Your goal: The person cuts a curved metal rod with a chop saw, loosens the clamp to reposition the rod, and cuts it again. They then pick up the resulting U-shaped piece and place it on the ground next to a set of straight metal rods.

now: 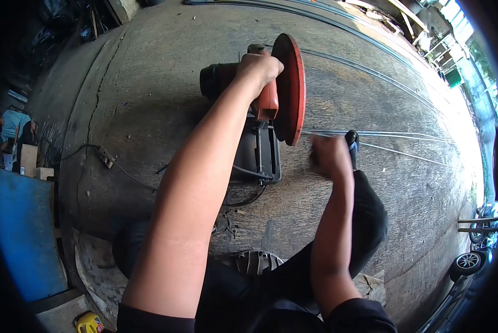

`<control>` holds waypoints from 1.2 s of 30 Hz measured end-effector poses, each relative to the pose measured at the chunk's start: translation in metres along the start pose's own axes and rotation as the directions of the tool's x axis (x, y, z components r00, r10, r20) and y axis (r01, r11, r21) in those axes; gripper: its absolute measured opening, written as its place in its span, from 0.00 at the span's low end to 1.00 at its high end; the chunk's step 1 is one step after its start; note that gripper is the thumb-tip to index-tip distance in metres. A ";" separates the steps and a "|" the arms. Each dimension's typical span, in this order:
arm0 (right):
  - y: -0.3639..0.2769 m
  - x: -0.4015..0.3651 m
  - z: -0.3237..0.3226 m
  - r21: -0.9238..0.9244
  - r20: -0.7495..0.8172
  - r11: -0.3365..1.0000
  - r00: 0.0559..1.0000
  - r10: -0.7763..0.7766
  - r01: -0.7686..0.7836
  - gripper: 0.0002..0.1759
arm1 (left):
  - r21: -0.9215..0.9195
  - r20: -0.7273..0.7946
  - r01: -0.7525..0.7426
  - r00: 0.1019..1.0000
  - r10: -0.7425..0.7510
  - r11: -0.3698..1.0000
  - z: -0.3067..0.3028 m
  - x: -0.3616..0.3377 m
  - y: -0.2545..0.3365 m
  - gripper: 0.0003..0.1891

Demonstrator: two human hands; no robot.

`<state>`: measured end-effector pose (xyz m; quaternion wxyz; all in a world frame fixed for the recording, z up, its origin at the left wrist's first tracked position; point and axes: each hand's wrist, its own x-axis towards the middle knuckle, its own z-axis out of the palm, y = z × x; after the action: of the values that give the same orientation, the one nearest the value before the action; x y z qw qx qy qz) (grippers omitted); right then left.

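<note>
My left hand [261,69] is wrapped round the handle at the top of a red and black cut-off saw [268,101]. The saw's large round red guard [291,89] stands just right of that hand, above a black metal base [268,152]. My right hand [329,155] is closed and blurred, with its fingers turned toward the guard, near the ends of thin metal rods [393,134] that run off to the right. What it holds, if anything, is too small to make out.
More long rods [365,69] lie across the concrete floor [166,72]. A cable [130,176] with a connector runs left. At the far left another person [15,126] bends near a blue panel [24,227]. A wheel [468,261] is at the right, a yellow container [89,323] at bottom left.
</note>
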<state>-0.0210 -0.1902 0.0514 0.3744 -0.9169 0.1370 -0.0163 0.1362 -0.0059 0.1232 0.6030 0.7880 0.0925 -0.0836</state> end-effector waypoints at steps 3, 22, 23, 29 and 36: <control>-0.060 0.050 -0.035 0.208 -0.290 0.966 0.953 -0.088 0.153 0.26 | 0.021 -0.044 0.026 0.999 -0.025 0.999 -0.002 0.007 0.006 0.07; -0.065 0.064 0.045 0.358 -0.294 0.777 0.853 -0.432 0.517 0.36 | 0.264 -0.032 -0.017 0.999 0.026 0.964 -0.002 -0.048 -0.021 0.21; -0.065 0.061 0.045 0.354 -0.293 0.776 0.850 -0.437 0.521 0.36 | 0.272 -0.037 -0.022 0.999 0.034 0.962 -0.002 -0.052 -0.021 0.21; -0.055 0.053 0.055 0.338 -0.299 0.778 0.844 -0.446 0.531 0.35 | 0.263 -0.051 -0.029 0.998 0.044 0.964 -0.001 -0.066 -0.031 0.20; -0.041 0.040 0.067 0.376 -0.322 0.759 0.843 -0.431 0.532 0.33 | 0.300 -0.085 -0.082 0.990 0.113 0.951 0.002 -0.083 -0.047 0.20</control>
<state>0.0362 -0.1274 0.0288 0.5423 -0.8009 -0.0727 -0.2434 0.0438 0.0008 0.0989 0.4765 0.8760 0.0703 -0.0265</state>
